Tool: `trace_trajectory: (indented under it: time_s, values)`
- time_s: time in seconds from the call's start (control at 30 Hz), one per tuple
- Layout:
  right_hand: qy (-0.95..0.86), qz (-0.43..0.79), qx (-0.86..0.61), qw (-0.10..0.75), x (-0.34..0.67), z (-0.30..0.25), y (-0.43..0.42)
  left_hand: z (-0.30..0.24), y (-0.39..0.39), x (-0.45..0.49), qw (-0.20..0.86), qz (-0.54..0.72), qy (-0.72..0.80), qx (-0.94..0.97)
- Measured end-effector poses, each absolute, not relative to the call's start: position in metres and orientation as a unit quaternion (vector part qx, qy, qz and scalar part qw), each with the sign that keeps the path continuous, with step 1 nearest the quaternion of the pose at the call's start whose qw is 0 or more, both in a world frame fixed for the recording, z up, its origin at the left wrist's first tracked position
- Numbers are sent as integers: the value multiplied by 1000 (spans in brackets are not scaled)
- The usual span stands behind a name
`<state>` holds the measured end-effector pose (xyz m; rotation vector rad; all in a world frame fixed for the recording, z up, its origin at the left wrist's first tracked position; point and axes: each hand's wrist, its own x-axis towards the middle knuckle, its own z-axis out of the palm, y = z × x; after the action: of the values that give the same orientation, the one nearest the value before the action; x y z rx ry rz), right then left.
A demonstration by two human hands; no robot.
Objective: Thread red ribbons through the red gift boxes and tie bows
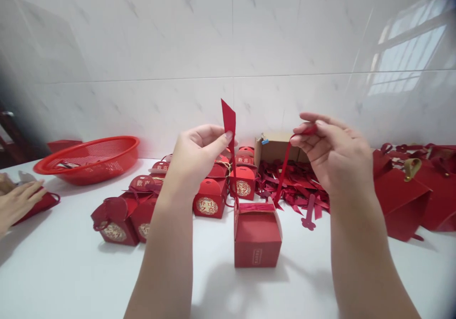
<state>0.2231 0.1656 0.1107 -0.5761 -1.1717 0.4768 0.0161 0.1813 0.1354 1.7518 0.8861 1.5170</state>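
red ribbon point(229, 118) runs up from the small red box point(257, 238) on the near middle of the desk point(71, 271). the left hand point(197, 155) pinches its upright end in its fingers, and the right hand point(333, 153) pinches the other. it looks light, limp and slippery, so hold near the ends.

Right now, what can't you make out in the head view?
Head view:
ribbon: its right end is hidden inside the right hand; the left hand pinches the other end.
cardboard box: inside blocked by its wall and the right hand.
red basket: contents behind the rim.
red box: front print too small.
another person's hand: cut by the left edge.
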Motion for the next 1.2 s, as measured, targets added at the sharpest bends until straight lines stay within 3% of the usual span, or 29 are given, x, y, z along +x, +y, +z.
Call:
trace_trajectory:
  time_s: [0.47,0.93,1.2]
  values:
    - [-562,269,-273,733,220,107,166,130,194,21,437,570,254,648]
    - [-496,70,-322,804,223,108,166,127,190,26,398,567,256,674]
    - [-478,69,-321,815,220,109,166,128,194,26,421,578,252,651]
